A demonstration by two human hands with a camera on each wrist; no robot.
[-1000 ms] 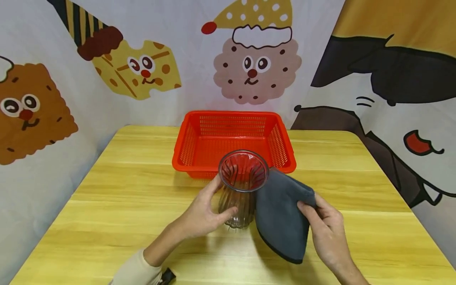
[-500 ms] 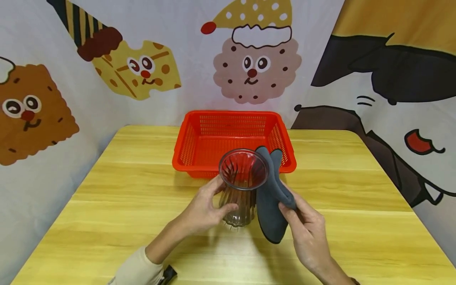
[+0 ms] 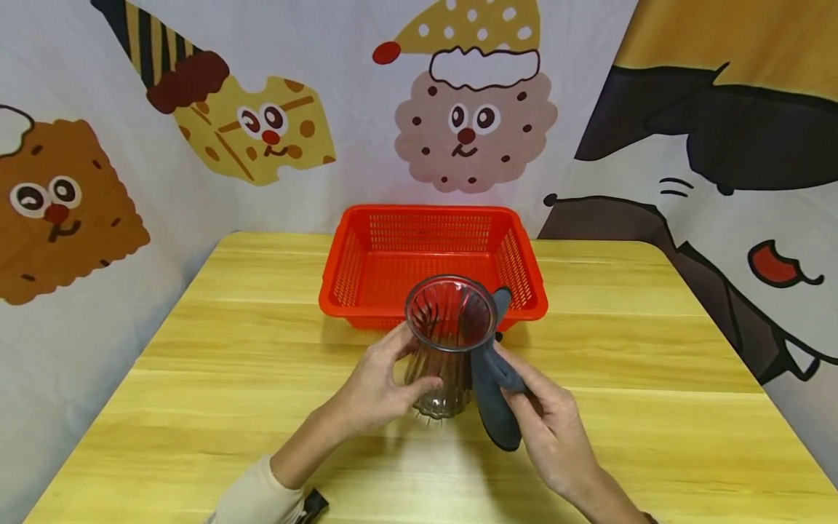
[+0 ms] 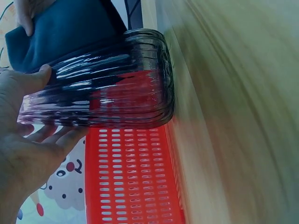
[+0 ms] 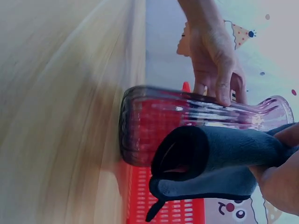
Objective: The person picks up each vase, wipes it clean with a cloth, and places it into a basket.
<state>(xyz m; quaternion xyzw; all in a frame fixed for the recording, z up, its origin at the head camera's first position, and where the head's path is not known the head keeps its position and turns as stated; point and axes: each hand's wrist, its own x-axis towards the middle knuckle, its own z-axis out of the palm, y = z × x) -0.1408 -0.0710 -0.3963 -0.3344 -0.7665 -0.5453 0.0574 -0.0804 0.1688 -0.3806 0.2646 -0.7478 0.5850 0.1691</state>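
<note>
A clear ribbed glass vase [image 3: 440,386] with a flared rim stands near upright in the middle of the head view, its base close to the tabletop. My left hand [image 3: 376,386] grips it from the left, thumb across the near side. On the other side, my right hand [image 3: 553,433] pinches a folded dark grey cloth [image 3: 494,400] that lies along the vase's wall. In the right wrist view the cloth [image 5: 233,144] hangs in a loose fold, with a small loop at its dark-edged end, overlapping the glass [image 5: 145,121].
Just behind the vase, a red plastic basket [image 3: 334,291] with slotted sides sits on the wood-grain table [image 3: 216,378]. A cartoon-printed curtain [image 3: 360,145] rises behind the table. Beside my left sleeve [image 3: 255,498] shows a small black object [image 3: 316,502].
My right hand has moved left toward the vase, bringing the cloth from spread wide to folded narrow against its side. The left hand and vase have stayed nearly in place.
</note>
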